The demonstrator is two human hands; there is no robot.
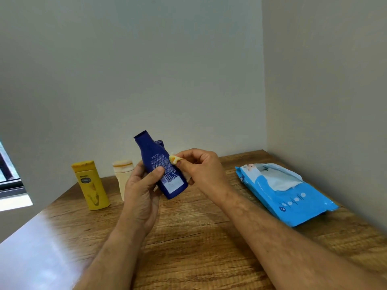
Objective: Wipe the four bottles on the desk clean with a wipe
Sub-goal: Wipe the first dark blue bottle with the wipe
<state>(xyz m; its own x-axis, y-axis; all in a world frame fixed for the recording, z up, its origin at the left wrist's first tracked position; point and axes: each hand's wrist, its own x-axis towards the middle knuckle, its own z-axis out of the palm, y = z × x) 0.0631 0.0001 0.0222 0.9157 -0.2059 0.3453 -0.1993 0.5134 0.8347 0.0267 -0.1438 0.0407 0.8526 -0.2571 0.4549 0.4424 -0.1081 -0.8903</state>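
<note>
Left hand (pixel 142 191) grips the dark blue bottle (pixel 160 167), tilted above the desk (pixel 188 237); right hand (pixel 201 166) pinches a wipe (pixel 174 159) against it. Yellow bottle (pixel 90 185) and cream bottle (pixel 122 174) stand far left, another blue bottle (pixel 160 143) half hidden behind, wipes pack (pixel 282 191) right.

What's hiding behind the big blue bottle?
Behind the blue bottle, the top of another dark blue bottle peeks out. The rest of it is covered, so its shape and label cannot be seen.
</note>
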